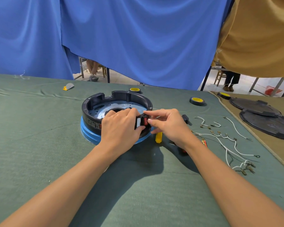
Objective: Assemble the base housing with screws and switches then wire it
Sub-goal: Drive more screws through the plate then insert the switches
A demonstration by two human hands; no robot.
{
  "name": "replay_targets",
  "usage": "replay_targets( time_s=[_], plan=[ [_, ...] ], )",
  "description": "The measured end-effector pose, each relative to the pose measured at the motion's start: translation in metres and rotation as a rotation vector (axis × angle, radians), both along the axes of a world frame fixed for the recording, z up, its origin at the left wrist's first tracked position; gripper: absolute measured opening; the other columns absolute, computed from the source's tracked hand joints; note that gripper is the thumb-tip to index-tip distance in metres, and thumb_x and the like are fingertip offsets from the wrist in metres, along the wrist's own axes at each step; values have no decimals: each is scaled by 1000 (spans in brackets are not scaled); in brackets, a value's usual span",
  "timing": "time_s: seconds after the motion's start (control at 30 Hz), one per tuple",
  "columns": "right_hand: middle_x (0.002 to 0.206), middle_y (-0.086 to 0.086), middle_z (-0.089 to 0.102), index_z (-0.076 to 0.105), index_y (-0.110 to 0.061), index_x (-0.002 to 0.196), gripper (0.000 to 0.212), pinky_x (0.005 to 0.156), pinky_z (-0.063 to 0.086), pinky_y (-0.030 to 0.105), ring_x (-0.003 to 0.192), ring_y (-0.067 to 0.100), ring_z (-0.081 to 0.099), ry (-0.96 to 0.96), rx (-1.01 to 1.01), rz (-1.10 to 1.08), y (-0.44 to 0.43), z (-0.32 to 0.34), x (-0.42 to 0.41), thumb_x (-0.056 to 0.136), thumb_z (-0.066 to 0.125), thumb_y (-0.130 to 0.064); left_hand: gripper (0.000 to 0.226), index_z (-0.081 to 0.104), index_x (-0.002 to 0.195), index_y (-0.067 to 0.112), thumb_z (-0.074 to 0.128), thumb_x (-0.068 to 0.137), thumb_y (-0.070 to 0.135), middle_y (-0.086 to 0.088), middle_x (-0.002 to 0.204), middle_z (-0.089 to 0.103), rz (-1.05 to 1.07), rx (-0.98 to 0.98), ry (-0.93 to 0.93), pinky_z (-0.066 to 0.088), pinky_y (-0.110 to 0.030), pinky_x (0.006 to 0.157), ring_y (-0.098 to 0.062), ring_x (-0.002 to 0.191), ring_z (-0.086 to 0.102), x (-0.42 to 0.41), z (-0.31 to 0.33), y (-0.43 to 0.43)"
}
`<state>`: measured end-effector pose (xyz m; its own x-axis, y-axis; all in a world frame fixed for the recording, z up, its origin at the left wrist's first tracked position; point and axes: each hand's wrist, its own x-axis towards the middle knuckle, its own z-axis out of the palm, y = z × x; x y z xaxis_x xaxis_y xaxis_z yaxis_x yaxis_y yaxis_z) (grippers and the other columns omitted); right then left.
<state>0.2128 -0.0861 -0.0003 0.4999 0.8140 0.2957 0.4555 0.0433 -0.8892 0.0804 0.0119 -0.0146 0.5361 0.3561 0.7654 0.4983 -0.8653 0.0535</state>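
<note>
Left hand (120, 128) grips the near wall of the base housing (92, 110). Its fingers curl over the rim into the interior and its thumb lies against the outer face, just below a white-faced insert (138, 122) set in that wall.

Right hand (169, 126) pinches the red rocker switch (145, 121), with the index finger along its top edge and the thumb tip on its front. The switch sits in the housing wall directly beside the white-faced insert; whether it is fully seated cannot be told.

Base housing: a black circular ring, open upward, with a perforated grey metal plate (102, 110) as its floor and a printed label on its outer wall. It stands on a blue round support (88, 134) near the middle of the green table cloth (39, 136).

- **Right of the housing:** a yellow tool handle (158, 137) lies below the right hand, and a small black component (185, 119) lies on the cloth beyond that hand.
- **Farther right:** loose white wires (228, 145) with metal terminals are spread out.
- **Tape:** a tape roll (135, 90) with a yellow core lies just behind the housing, a second tape roll (197, 101) to the right of it, and a third tape roll (224, 95) on the tan cloth (279, 149).
- **Tan cloth:** two black round covers (254, 106) overlap there.
- **Background:** a blue curtain (138, 38) hangs behind the table.
</note>
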Motion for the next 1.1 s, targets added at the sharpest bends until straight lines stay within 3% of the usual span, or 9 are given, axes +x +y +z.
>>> replay_targets(
  time_s=[0.17,0.37,0.53,0.7,0.9,1.0,1.1],
  plan=[
    [93,6,65,72,-10,112,26,67,61,37,80,28,68,-49,39,-50,3,-3,-2,87,68,-3,34,66,79,17,87,63,39,5,67,68,71,3,-10,47,-33,65,-22,62,65,4,0,-4],
    [85,-5,66,75,-12,106,20,56,58,25,70,12,66,-85,65,-110,7,-4,-4,88,68,-9,35,64,74,17,88,61,39,5,64,67,46,-2,-35,46,-32,63,-21,57,64,4,1,-3],
    [87,-5,70,76,-16,103,17,54,57,24,69,7,67,-9,42,-137,9,-4,-4,87,70,-12,35,67,77,17,87,62,42,4,66,69,-25,-5,-48,48,-31,61,-21,60,67,2,1,3],
    [85,-3,71,77,-18,102,16,56,57,23,74,11,66,-24,12,-153,8,1,-8,88,69,-14,30,69,76,20,61,80,48,6,64,69,-45,-21,-114,45,-29,62,-20,57,65,1,2,3],
    [93,0,72,75,-22,104,20,66,60,29,83,14,68,44,-38,-24,-5,7,-5,92,63,-10,28,68,64,21,79,78,43,5,52,63,8,-31,-131,31,-24,56,-23,45,58,1,4,-2],
    [92,0,73,76,-20,103,18,70,59,30,85,15,67,-118,-19,-61,-6,7,-6,92,63,-12,30,67,63,21,72,79,46,6,52,63,-42,-23,-132,32,-25,57,-24,45,57,0,4,1],
    [92,-7,70,76,-20,103,18,70,53,23,80,7,62,-297,68,-194,-3,4,-7,92,63,-15,32,67,64,22,61,79,50,7,54,64,-82,-51,-129,33,-26,59,-24,49,59,-3,4,7]
  ],
)
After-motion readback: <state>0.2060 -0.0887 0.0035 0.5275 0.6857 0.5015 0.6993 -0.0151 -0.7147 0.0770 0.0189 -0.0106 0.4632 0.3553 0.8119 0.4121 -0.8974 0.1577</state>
